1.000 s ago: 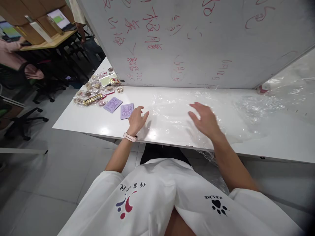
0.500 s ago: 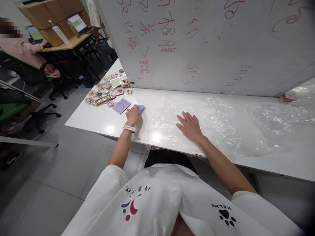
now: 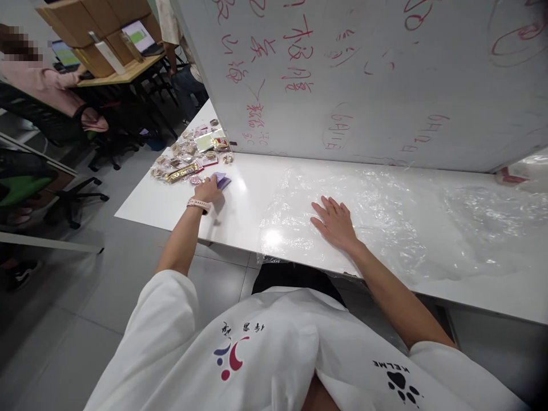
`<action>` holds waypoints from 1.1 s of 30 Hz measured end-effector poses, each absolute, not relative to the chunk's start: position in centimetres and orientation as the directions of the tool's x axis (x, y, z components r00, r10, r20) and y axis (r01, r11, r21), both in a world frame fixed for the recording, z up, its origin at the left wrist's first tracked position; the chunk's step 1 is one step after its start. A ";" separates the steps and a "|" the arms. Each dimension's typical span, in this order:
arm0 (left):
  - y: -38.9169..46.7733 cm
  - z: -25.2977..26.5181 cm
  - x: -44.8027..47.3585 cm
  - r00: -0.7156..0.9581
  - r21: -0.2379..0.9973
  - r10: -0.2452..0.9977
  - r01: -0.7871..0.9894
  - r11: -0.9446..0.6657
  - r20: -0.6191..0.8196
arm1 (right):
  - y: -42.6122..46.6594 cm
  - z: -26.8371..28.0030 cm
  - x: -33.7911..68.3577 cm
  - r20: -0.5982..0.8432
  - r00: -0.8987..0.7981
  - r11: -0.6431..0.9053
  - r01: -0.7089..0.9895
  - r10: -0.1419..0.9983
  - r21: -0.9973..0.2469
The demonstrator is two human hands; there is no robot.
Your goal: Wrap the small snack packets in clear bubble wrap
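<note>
Two bare arms reach from a white T-shirt [image 3: 278, 342] w/ dark & red prints, over a white table [image 3: 145, 205]. R hand [image 3: 336, 222]: open, palm down, fingers a bit spread, resting on clear plastic film [image 3: 385, 217]; no grip on anything. Film is see-thru, v. wrinkled, w/ lots of small bright glints; spread over the table mid to right, one corner hanging past the near edge. L hand [image 3: 208, 189], w/ pale pink watch strap [image 3: 197, 204] at the wrist: fingers bent & closed on purple cards [image 3: 222, 179], left of the film & apart from it. Cards look thin & flat, approx. 2 of them, upper one light lavender, lower one darker; edges overlap at an angle, far end tilted up a bit. Fingers hide the rest; can't tell exact no. or print. Just beyond: pile of wrapped snacks [image 3: 184, 157], clear, gold & red wrappers. Behind the table, whiteboard [image 3: 363, 85] w/ red handwriting. Far left, seated person in pink [image 3: 55, 85] at a desk w/ cardboard boxes [image 3: 98, 23].
</note>
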State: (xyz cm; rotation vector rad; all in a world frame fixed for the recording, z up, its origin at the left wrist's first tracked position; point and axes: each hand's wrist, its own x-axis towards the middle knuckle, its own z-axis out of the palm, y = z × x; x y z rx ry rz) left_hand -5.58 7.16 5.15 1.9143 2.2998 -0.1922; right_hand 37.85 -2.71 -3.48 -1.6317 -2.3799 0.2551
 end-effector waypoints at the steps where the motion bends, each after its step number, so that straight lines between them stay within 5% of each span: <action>1: 7.3 5.2 -5.8 -0.158 -0.024 0.958 0.987 0.157 -0.238 | -2.7 -3.5 37.8 0.097 -0.344 0.357 0.893 0.934 -0.275; 4: 7.5 5.1 -5.5 -0.100 -0.112 0.940 0.991 0.067 -0.326 | -2.7 -3.4 37.8 0.099 -0.339 0.353 0.894 0.936 -0.275; 10: 6.8 4.2 -3.0 -0.134 -0.187 0.975 0.977 0.100 -0.179 | -2.6 -3.3 37.7 0.084 -0.335 0.344 0.894 0.939 -0.288; 14: 5.9 5.3 -1.2 -0.156 -0.091 0.987 0.984 0.153 -0.031 | -2.5 -3.3 37.7 0.072 -0.331 0.337 0.894 0.941 -0.296; 18: 2.4 6.5 5.5 0.116 0.153 0.977 0.978 -0.145 0.182 | -2.4 -3.2 37.9 0.119 -0.309 0.328 0.826 0.944 -0.459; 20: -0.3 6.0 10.6 0.316 0.249 0.917 0.894 -0.374 0.242 | -2.1 -3.2 38.2 0.154 -0.231 0.274 0.702 0.961 -0.657; 23: -4.4 3.7 17.7 0.517 0.217 0.819 0.795 -0.567 0.247 | -1.2 -3.0 39.3 0.116 -0.027 0.118 0.327 0.993 -0.938; 26: -6.9 0.9 21.3 0.668 0.138 0.724 0.711 -0.690 0.173 | -0.4 -2.1 41.4 -0.024 0.073 -0.021 -0.050 0.997 -0.999; 28: -7.2 -0.4 21.7 0.729 0.144 0.674 0.659 -0.738 0.118 | -0.7 -0.9 43.6 -0.063 0.094 -0.049 -0.142 0.994 -0.989; 33: -6.4 -0.9 20.1 0.786 0.281 0.617 0.584 -0.762 0.041 | -7.4 2.2 48.2 0.128 0.384 0.056 0.194 0.914 -0.979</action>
